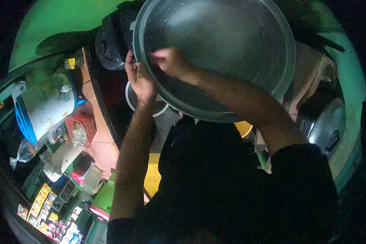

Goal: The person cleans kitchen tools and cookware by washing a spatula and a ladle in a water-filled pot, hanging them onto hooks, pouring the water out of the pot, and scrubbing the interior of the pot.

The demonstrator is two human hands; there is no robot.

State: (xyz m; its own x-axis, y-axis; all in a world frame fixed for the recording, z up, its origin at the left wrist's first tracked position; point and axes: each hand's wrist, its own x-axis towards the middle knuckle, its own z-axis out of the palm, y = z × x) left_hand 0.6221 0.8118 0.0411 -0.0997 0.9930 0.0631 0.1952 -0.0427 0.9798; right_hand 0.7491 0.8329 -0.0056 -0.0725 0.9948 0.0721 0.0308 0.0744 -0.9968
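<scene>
**One round basin (232, 53), left hand (143, 84) at its rim, right hand (171, 62) over its inside**

The basin lies in front of the person, its broad hollow facing the camera. At its outer edge the left fingers are slightly parted and raised, the thumb close against the rim. The right hand is a blur just across that rim from them; its fingers look gathered, but whether they pinch anything I cannot tell.

Handling seems underway — the basin is held and the right hand is apparently moving — yet how much is done or left does not show. A few pale specks dot the inner wall above the right fingers.

The basin looks smooth, perhaps plastic: cloudy grey within, a greenish raised band around, a small squared tab above the left fingertips. Below those fingers sits a pale-rimmed round vessel (154, 115); farther out on their side, a ribbed-looking red basket (88, 122) and a rounded white jug (51, 107) with a blue end.
</scene>
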